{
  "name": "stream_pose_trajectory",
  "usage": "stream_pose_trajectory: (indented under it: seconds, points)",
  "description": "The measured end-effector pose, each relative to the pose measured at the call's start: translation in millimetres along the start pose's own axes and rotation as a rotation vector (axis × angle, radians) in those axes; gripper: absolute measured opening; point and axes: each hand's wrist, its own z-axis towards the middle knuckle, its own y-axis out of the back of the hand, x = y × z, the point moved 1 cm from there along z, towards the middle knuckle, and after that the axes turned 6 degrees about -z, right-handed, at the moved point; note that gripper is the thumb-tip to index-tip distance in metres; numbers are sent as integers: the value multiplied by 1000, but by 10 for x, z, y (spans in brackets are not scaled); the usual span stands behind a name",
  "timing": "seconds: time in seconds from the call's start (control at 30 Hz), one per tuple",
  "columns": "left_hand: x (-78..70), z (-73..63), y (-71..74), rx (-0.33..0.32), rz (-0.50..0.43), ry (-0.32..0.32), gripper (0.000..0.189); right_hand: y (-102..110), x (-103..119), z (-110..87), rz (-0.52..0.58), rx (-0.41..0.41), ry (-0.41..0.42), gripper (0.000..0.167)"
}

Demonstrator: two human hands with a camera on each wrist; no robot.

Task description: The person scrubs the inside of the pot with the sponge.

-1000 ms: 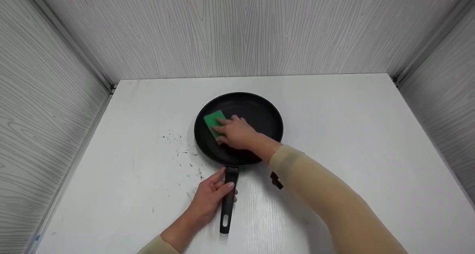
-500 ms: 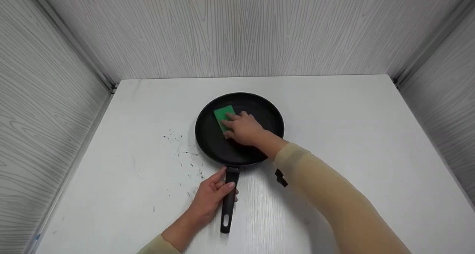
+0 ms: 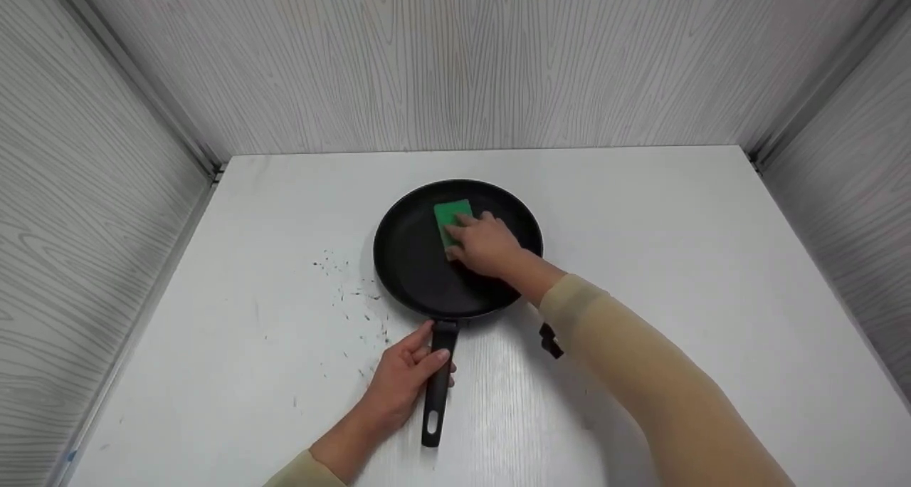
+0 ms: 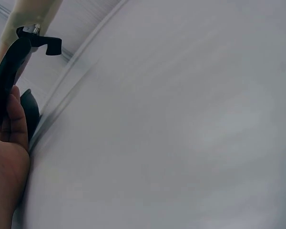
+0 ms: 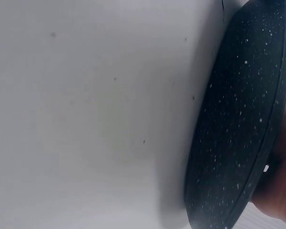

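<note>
A black frying pan (image 3: 416,259) lies on the white table, its handle pointing toward me. My left hand (image 3: 400,380) grips the handle (image 3: 435,401) near the pan, thumb across the top and fingers wrapped underneath. In the head view my right hand (image 3: 487,245) holds a green sponge (image 3: 453,211) against the inside of the pan, its fingers spread over it. Part of the sponge is hidden under that hand. The left wrist view has the left hand (image 4: 12,138) beside the dark handle (image 4: 5,81). The right wrist view has the pan's speckled outer wall (image 5: 233,119).
Dark specks (image 3: 359,295) are scattered on the table (image 3: 655,259) left of the pan. Grey wood-grain panels (image 3: 455,60) close in the back and both sides. A black strap piece (image 3: 550,341) hangs by the right sleeve (image 3: 626,359).
My right hand has slid the green sponge to the right and slightly away from me across the pan. The left hand and the pan have stayed in place.
</note>
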Motion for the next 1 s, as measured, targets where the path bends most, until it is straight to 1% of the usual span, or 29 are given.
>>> stream_pose_trajectory:
  seconds: [0.33,0.43,0.57,0.87,1.0]
  points:
    - [6,2,2,3,-6,-11,78,-28,-92,-94,-15,-31,-50,61]
    - [9,3,7,2,-9,-3,79,-30,-107,-124,-31,-38,-59,61]
    - [9,3,15,-7,-7,12,79,-38,-123,-160,-54,-44,-66,60]
    - [4,13,5,-3,-5,-3,78,-34,-160,-249,-101,-45,-77,59]
    - [-4,8,10,-7,11,-1,78,-36,-166,-299,-122,-48,-71,59]
